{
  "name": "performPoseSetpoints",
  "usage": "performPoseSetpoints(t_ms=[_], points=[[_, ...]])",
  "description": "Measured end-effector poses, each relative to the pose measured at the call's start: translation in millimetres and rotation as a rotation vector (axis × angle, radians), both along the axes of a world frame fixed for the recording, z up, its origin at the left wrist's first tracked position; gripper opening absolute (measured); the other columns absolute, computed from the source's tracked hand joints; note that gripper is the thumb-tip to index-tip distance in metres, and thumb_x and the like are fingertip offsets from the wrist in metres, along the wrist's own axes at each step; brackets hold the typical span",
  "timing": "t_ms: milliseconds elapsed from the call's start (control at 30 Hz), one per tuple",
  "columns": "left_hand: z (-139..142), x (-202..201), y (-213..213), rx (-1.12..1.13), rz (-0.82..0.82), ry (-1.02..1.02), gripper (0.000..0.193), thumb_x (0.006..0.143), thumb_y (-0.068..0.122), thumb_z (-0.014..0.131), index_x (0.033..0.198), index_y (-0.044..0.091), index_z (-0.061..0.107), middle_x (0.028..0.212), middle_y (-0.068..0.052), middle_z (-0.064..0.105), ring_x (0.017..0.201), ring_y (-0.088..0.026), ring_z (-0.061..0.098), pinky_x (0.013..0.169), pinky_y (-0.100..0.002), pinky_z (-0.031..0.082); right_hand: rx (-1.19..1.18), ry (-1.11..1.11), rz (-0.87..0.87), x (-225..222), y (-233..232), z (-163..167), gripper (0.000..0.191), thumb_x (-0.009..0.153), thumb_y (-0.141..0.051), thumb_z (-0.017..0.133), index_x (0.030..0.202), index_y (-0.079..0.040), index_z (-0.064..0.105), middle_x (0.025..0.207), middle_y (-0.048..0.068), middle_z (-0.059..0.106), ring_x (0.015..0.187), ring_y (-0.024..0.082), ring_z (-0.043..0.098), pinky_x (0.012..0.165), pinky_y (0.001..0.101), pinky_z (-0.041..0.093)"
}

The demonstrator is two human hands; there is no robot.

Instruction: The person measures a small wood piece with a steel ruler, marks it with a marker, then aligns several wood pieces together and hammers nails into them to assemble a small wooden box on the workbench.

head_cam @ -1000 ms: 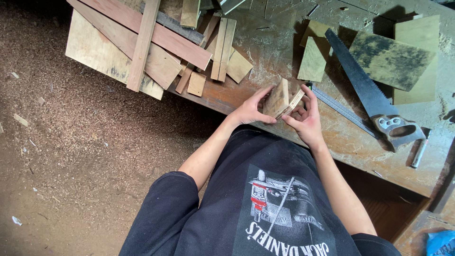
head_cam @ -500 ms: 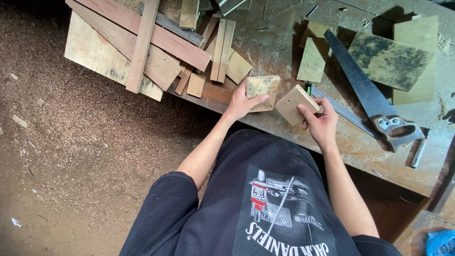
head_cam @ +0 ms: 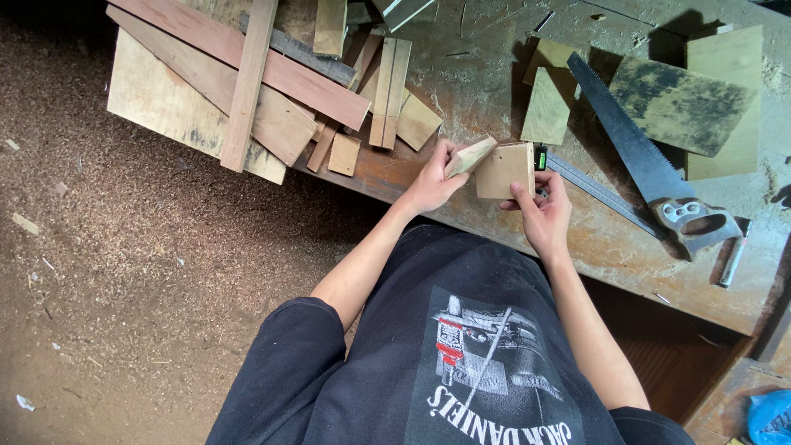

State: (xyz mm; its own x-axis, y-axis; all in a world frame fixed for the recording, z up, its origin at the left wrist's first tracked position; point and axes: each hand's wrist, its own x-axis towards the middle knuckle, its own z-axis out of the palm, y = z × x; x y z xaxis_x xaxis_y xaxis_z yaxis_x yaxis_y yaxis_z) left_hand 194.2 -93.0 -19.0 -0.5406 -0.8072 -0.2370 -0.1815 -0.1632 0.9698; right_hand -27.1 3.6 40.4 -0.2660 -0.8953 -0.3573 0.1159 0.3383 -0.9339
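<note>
My left hand (head_cam: 430, 183) pinches a thin pale offcut of wood (head_cam: 471, 156) by its near end, and my right hand (head_cam: 540, 210) grips a small square tan wooden block (head_cam: 504, 170) from below, thumb on its face; the two pieces meet edge to edge just above the worn grey workbench (head_cam: 478, 74). Both grips look light, so either piece could twist or slip loose at the joint and drop. Just beside my right hand lies a long steel ruler (head_cam: 595, 192), and beyond it a black-bladed handsaw (head_cam: 634, 148) with teeth facing my way, a risk if I reach carelessly. The stack of reddish and pale planks (head_cam: 247, 91) crowds the bench to my left.
</note>
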Motion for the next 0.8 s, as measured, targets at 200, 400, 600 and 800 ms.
performPoseSetpoints(t_ms=[200, 400, 600, 800], points=[[7.3, 9.3, -15.7, 0.011, 0.003, 0.174, 0.064, 0.092, 0.0, 0.055, 0.15, 0.007, 0.029, 0.148, -0.015, 0.043, 0.14, -0.022, 0.045, 0.118, -0.04, 0.039, -0.079, -0.103, -0.012, 9.8, 0.7, -11.6, 0.027, 0.105, 0.005, 0.053, 0.117, 0.001, 0.03, 0.125, 0.023, 0.052, 0.107, 0.032, 0.074, 0.092, 0.0383, 0.066], [12.5, 17.1, -29.6, 0.143, -0.058, 0.383, 0.079, 0.09, -0.004, 0.051, 0.163, 0.011, 0.027, 0.165, -0.008, 0.035, 0.152, -0.02, 0.038, 0.127, -0.037, 0.03, 0.037, -0.257, -0.057, 27.9, -2.3, -6.9, 0.021, 0.102, 0.007, 0.043, 0.116, -0.002, 0.03, 0.128, 0.027, 0.057, 0.103, 0.035, 0.073, 0.088, 0.0412, 0.066], [0.5, 19.0, -35.7, 0.207, -0.022, 0.376, 0.059, 0.097, 0.0, 0.055, 0.153, 0.009, 0.042, 0.151, -0.01, 0.051, 0.143, -0.021, 0.048, 0.123, -0.037, 0.037, 0.031, -0.151, -0.065, 45.4, -1.9, -13.6, 0.022, 0.102, 0.008, 0.044, 0.116, -0.001, 0.029, 0.128, 0.027, 0.058, 0.104, 0.035, 0.074, 0.089, 0.0396, 0.065], [-5.2, 28.9, -42.7, 0.103, -0.129, 0.394, 0.056, 0.092, -0.002, 0.064, 0.142, 0.012, 0.045, 0.138, -0.007, 0.05, 0.134, -0.021, 0.05, 0.115, -0.037, 0.043, -0.065, -0.049, -0.023, 47.4, 4.8, -30.7, 0.032, 0.1, 0.009, 0.056, 0.115, -0.001, 0.03, 0.139, 0.023, 0.05, 0.122, 0.031, 0.065, 0.098, 0.0376, 0.06]])
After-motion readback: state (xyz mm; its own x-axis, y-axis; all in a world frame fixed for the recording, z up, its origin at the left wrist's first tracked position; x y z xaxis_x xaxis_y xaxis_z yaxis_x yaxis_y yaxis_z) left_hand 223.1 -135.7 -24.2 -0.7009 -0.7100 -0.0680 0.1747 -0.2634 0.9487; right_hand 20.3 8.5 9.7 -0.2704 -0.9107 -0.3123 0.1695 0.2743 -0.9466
